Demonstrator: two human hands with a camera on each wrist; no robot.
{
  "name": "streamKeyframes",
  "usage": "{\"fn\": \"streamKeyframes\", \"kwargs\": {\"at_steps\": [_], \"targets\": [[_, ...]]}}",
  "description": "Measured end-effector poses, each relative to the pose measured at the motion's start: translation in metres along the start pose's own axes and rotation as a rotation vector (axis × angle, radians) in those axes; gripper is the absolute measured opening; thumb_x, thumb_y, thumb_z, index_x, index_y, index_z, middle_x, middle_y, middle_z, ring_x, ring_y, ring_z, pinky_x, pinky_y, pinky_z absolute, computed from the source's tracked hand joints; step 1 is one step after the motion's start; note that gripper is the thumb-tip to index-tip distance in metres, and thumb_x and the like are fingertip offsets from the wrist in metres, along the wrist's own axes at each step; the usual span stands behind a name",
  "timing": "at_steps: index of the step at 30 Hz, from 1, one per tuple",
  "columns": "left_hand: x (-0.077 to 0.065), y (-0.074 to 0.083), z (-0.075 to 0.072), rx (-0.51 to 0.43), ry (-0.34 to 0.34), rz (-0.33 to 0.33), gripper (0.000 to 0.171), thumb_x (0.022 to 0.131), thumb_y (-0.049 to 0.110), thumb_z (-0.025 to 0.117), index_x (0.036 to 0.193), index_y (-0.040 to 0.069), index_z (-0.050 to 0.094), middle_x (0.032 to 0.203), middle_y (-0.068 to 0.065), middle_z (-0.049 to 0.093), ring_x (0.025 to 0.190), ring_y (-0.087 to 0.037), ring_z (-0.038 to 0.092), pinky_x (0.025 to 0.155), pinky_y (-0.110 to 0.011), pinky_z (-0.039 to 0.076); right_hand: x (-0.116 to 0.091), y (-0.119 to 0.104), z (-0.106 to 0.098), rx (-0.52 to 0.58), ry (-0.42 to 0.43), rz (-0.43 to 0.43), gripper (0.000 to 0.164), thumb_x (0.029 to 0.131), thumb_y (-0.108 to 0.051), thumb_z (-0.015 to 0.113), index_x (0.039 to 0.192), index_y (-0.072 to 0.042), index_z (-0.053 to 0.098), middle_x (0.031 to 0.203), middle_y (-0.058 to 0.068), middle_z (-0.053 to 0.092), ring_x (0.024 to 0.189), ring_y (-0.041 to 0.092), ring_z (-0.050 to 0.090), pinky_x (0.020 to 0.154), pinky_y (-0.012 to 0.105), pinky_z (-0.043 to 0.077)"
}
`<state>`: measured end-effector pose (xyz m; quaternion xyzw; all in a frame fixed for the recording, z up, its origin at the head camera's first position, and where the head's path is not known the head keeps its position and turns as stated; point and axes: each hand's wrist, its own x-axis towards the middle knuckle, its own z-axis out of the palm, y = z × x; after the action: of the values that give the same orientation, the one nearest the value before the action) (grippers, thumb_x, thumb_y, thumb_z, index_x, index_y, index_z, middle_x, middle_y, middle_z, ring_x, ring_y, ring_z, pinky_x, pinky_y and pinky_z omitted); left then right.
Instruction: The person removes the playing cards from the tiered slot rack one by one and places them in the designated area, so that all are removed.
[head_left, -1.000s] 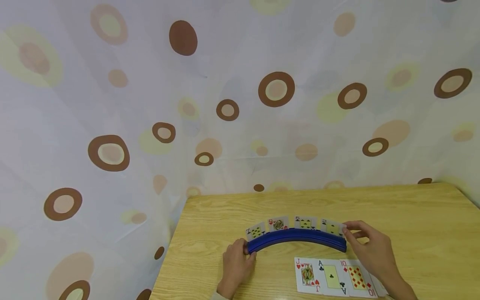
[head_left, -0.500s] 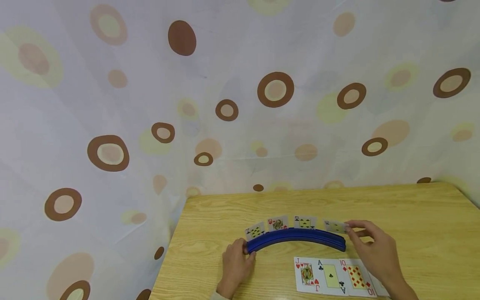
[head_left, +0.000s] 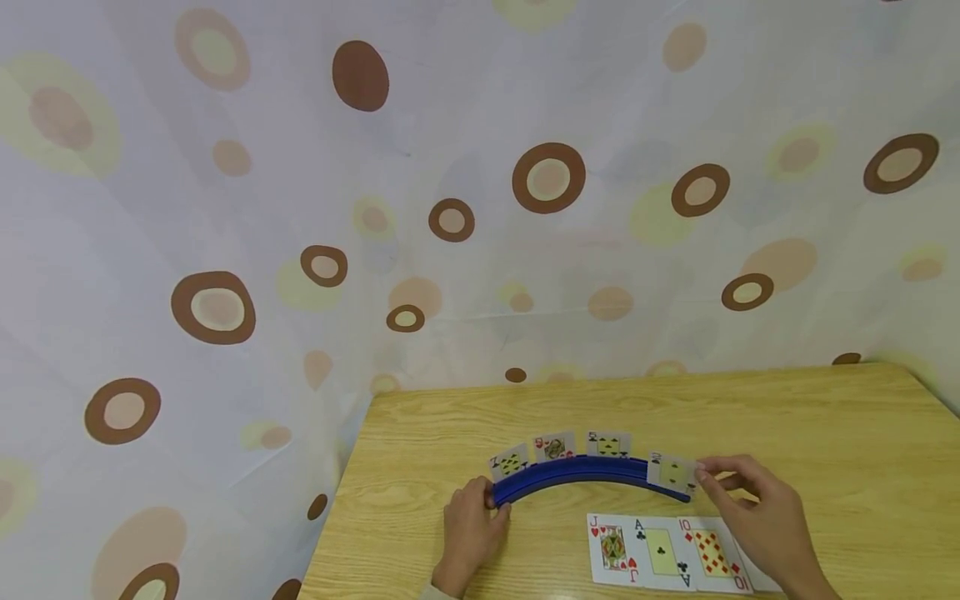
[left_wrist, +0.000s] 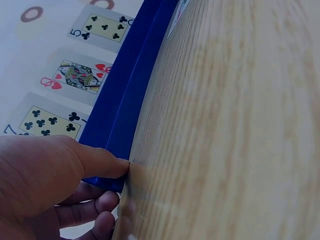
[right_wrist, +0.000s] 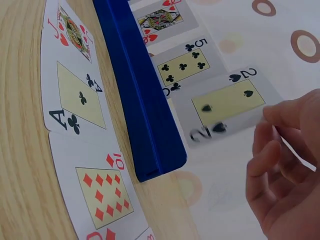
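Observation:
A curved blue card holder [head_left: 573,472] stands on the table, with the seven of clubs [left_wrist: 51,120], queen of hearts [left_wrist: 79,76] and five of clubs [left_wrist: 104,27] upright along it. Its left end is gripped by my left hand [head_left: 471,529], thumb [left_wrist: 107,164] on the front face and the other fingers curled beneath the end. My right hand [head_left: 763,517] pinches the two of spades [right_wrist: 227,104] by its right edge between thumb and fingertips. In the head view that card overlaps the front of the holder's right end, face toward me and slightly tilted.
Nearer me, a row of cards lies face up: the jack of hearts [head_left: 612,547], ace of clubs [head_left: 662,552] and ten of diamonds [head_left: 712,554], with another partly under my right forearm. A dotted curtain [head_left: 480,167] hangs behind the wooden table [head_left: 450,417].
The two of spades has come out from its place at the holder's right end, tipped back, then moved lower and forward with my right hand. My left hand stays at the holder's end.

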<state>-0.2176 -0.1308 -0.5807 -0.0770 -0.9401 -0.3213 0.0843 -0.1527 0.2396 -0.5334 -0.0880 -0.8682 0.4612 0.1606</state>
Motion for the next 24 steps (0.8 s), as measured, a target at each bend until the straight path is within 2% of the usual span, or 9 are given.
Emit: {"fn": "streamKeyframes", "kwargs": {"at_steps": [6,11,19,24], "targets": [[0.001,-0.001,0.001,0.006,-0.006,-0.010,0.025,0.088,0.017,0.088,0.093,0.013,0.064,0.079,0.007,0.057,0.073,-0.005,0.041,0.071,-0.027,0.031,-0.006,0.004,0.001,0.003,-0.259,0.069,0.027,0.106,-0.028,0.074,0.126,-0.009,0.074,0.107,0.000,0.077,0.085,0.002,0.066,0.070,0.025,0.053],[0.001,-0.002,0.002,0.007,-0.008,-0.006,0.025,0.088,0.017,0.088,0.092,0.013,0.064,0.079,0.007,0.057,0.073,-0.006,0.042,0.071,-0.027,0.031,-0.015,0.010,0.014,0.110,-0.407,0.100,0.028,0.104,-0.022,0.076,0.126,-0.006,0.072,0.105,0.000,0.075,0.079,0.012,0.068,0.066,0.028,0.053],[0.001,-0.001,0.001,0.002,-0.019,-0.003,0.024,0.089,0.017,0.088,0.094,0.012,0.065,0.079,0.006,0.058,0.074,-0.006,0.043,0.071,-0.027,0.032,-0.024,0.019,0.024,0.181,-0.607,-0.013,0.028,0.105,-0.016,0.072,0.126,0.001,0.069,0.102,0.004,0.076,0.075,0.008,0.065,0.066,0.026,0.052],[0.001,-0.001,0.000,0.003,-0.019,-0.004,0.024,0.089,0.017,0.087,0.094,0.012,0.065,0.079,0.005,0.058,0.073,-0.006,0.043,0.071,-0.027,0.032,-0.027,0.022,0.031,0.188,-0.692,0.009,0.030,0.104,-0.019,0.073,0.127,0.000,0.069,0.101,0.005,0.075,0.070,0.006,0.060,0.065,0.026,0.051]]}}
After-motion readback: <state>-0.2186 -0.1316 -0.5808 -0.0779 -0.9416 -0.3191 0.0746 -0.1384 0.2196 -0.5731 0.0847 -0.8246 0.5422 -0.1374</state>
